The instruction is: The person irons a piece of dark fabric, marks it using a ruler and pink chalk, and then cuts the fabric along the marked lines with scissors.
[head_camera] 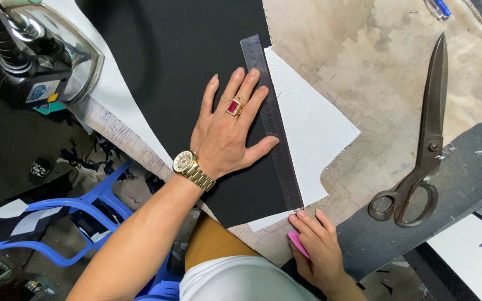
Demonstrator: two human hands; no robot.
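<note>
My left hand (pixel 231 129) lies flat with fingers spread on a sheet of black fabric (pixel 179 72), its fingertips pressing a clear ruler (pixel 273 128) along the fabric's right edge. The hand wears a gold watch and a ring with a red stone. A piece of white fabric (pixel 313 131) lies under the ruler's right side. My right hand (pixel 320 245) pinches a pink piece of tailor's chalk (pixel 298 243) at the near end of the ruler, at the fabric's corner.
Large dark metal scissors (pixel 422 145) lie shut on the worn table (pixel 380 67) to the right. A steam iron (pixel 40 53) stands at the far left. A blue plastic stool (pixel 79 217) stands below the table edge. A pen (pixel 437 8) lies top right.
</note>
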